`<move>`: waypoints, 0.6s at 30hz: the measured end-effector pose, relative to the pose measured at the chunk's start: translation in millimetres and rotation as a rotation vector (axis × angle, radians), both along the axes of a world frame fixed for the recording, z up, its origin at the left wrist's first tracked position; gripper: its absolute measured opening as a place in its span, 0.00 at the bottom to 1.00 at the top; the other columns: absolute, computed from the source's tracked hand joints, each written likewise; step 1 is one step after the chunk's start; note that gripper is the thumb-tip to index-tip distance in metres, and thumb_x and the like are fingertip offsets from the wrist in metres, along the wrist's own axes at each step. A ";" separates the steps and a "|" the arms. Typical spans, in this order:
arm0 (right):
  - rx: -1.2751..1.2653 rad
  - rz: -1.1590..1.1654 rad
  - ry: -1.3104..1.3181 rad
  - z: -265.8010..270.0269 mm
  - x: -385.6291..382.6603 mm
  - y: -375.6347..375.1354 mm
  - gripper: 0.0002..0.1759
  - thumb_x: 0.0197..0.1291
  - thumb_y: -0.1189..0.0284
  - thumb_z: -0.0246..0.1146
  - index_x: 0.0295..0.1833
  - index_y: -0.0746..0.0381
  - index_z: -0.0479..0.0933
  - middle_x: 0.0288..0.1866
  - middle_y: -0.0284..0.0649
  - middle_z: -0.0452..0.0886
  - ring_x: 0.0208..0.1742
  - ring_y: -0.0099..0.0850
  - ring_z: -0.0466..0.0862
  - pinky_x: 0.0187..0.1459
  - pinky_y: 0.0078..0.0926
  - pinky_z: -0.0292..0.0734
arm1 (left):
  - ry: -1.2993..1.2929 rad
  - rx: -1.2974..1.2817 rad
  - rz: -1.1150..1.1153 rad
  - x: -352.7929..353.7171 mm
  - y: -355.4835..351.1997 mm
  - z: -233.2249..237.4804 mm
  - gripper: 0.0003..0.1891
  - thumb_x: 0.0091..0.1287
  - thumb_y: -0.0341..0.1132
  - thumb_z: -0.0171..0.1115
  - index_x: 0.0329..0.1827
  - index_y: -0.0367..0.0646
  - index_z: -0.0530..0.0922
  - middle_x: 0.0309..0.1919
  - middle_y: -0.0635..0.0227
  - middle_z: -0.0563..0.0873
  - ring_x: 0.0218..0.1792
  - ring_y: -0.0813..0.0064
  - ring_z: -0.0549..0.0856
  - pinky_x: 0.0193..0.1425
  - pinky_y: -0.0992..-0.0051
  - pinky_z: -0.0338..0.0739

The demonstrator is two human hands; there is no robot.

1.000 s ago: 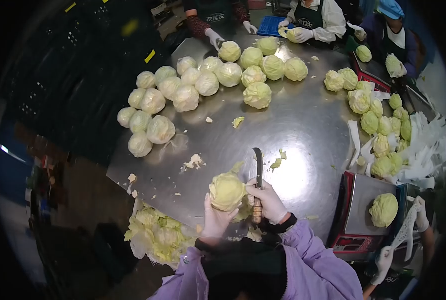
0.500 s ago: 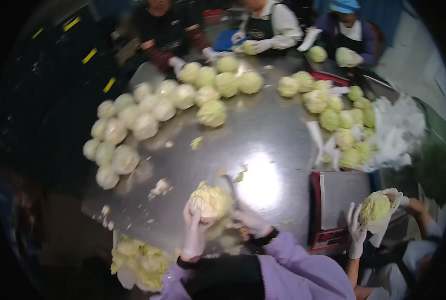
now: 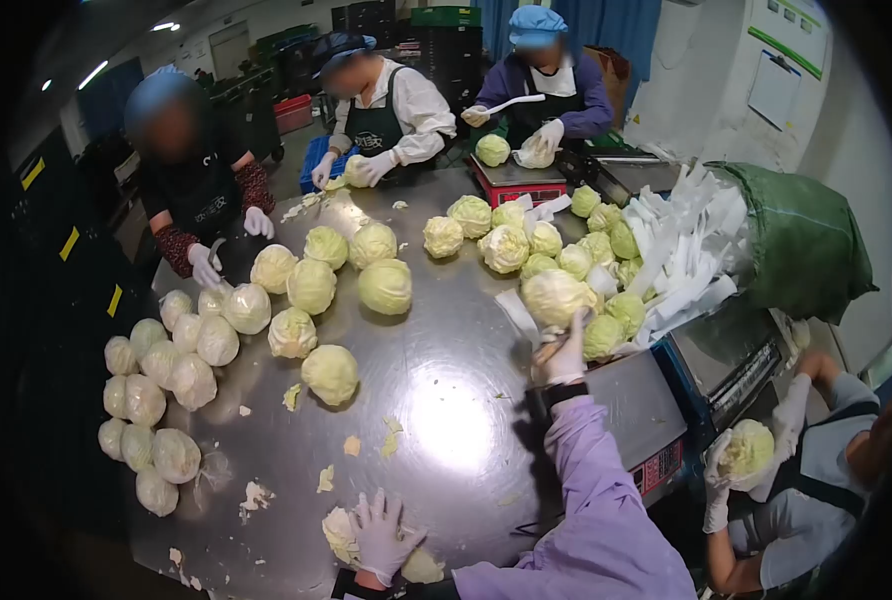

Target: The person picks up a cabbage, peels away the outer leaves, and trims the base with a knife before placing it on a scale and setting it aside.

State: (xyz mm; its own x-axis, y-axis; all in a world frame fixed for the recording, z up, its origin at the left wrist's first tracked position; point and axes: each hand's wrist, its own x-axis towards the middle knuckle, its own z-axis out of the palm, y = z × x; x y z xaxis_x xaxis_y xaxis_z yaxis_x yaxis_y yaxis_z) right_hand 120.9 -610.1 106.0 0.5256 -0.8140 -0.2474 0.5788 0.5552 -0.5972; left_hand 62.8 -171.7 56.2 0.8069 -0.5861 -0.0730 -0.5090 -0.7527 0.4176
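My right hand (image 3: pixel 563 355) is stretched out to the right, fingers round the lower side of a pale cabbage (image 3: pixel 556 297). That cabbage is up against a heap of green cabbages (image 3: pixel 598 335). A small brownish piece shows by the palm; I cannot make out what it is. My left hand (image 3: pixel 384 540) lies with fingers spread on the near part of the metal table (image 3: pixel 436 340). Under and beside it are trimmed cabbage leaves (image 3: pixel 341 533). Both hands wear white gloves.
Wrapped cabbages (image 3: pixel 176 455) stand in rows at the left; bare ones (image 3: pixel 330 375) stand mid-table. A green sack (image 3: pixel 801 240) spills white foam sleeves (image 3: pixel 691 235) at the right. Scales (image 3: pixel 626 400) edge the table. Several co-workers stand around; one at the right holds a cabbage (image 3: pixel 746 450).
The cabbage has gone from my left hand near my body to the far right in my right hand. My left hand has come down onto the leaves. The view has tilted up and shifted right.
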 end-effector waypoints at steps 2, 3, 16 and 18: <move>-0.039 0.065 -0.037 -18.8 -8.0 -54.7 0.22 0.64 0.47 0.60 0.51 0.52 0.74 0.30 0.28 0.75 0.23 0.21 0.73 0.22 0.17 0.69 | -0.040 0.148 -0.096 0.1 3.3 -14.2 0.41 0.53 0.62 0.66 0.69 0.55 0.69 0.71 0.56 0.64 0.73 0.43 0.55 0.70 0.35 0.46; -0.080 0.013 -0.020 -22.0 -8.2 -76.0 0.25 0.64 0.45 0.58 0.54 0.53 0.74 0.34 0.29 0.76 0.27 0.22 0.75 0.21 0.18 0.70 | -0.032 0.163 -0.056 0.8 5.0 -19.6 0.41 0.53 0.62 0.66 0.69 0.55 0.69 0.71 0.56 0.64 0.73 0.43 0.55 0.70 0.35 0.46; -0.703 0.640 0.402 6.8 82.8 32.4 0.27 0.64 0.68 0.60 0.68 0.64 0.67 0.49 0.36 0.82 0.26 0.18 0.77 0.27 0.12 0.71 | 0.026 0.237 0.268 1.2 111.1 -31.5 0.32 0.59 0.50 0.64 0.67 0.53 0.70 0.70 0.61 0.67 0.72 0.46 0.59 0.73 0.48 0.52; -0.688 0.498 0.433 1.2 117.9 46.0 0.27 0.62 0.68 0.63 0.65 0.63 0.70 0.49 0.37 0.82 0.31 0.21 0.79 0.32 0.17 0.73 | 0.013 0.237 0.443 -7.4 161.6 -35.2 0.31 0.57 0.43 0.66 0.65 0.48 0.71 0.67 0.58 0.70 0.70 0.47 0.62 0.73 0.56 0.56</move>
